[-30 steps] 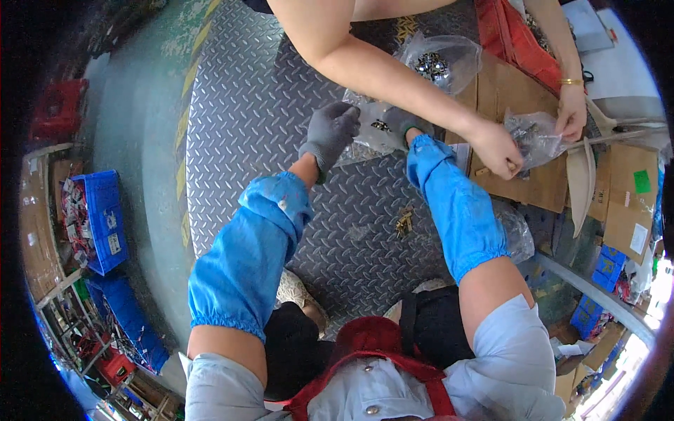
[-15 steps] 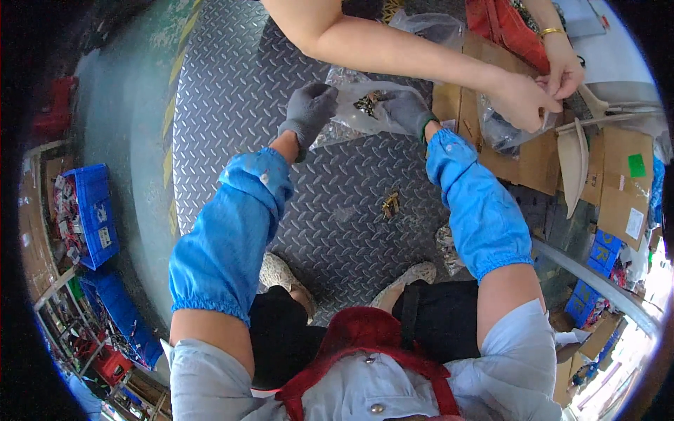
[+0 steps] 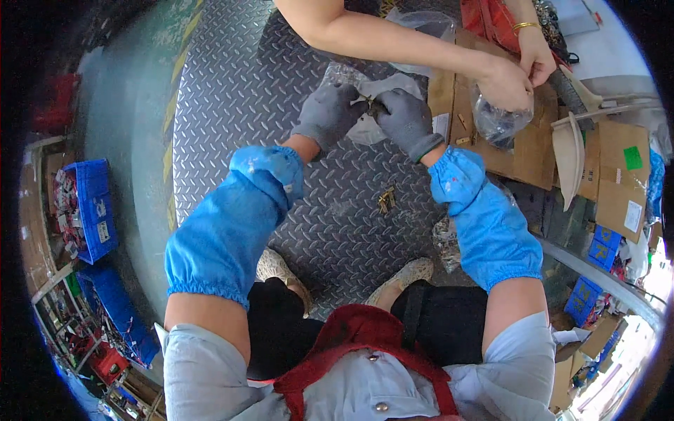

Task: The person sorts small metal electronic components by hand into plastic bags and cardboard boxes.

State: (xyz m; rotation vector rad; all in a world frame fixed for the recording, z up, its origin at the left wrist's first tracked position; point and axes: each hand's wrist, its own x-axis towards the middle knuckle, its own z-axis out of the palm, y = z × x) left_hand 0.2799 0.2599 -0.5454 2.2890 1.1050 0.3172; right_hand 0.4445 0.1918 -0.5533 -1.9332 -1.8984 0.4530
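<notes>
My left hand (image 3: 328, 114) and my right hand (image 3: 406, 121), both in grey gloves, are close together with fingers pinched. Between them is a clear plastic bag (image 3: 368, 132), gripped near its upper part. Small dark and brass-coloured metal pieces (image 3: 371, 107) show at the fingertips; whether they lie in the bag or between the fingers I cannot tell. Behind my left hand lies another clear plastic bag (image 3: 342, 74). A small heap of brass-coloured pieces (image 3: 387, 201) rests on the patterned metal plate (image 3: 330, 210), nearer to me.
At the upper right, a co-worker's hands (image 3: 516, 81) work at a clear bag (image 3: 500, 123) above flattened cardboard (image 3: 537, 158). That person's forearm crosses above my hands. A red bag (image 3: 491, 24) stands behind. Blue crates (image 3: 95, 210) line the left side; a metal rail (image 3: 597, 277) runs at right.
My hands have come together from holding the bag spread, and its metal pieces are now mostly covered by my fingers. The co-worker's hands have shifted slightly left and their bag is more visible.
</notes>
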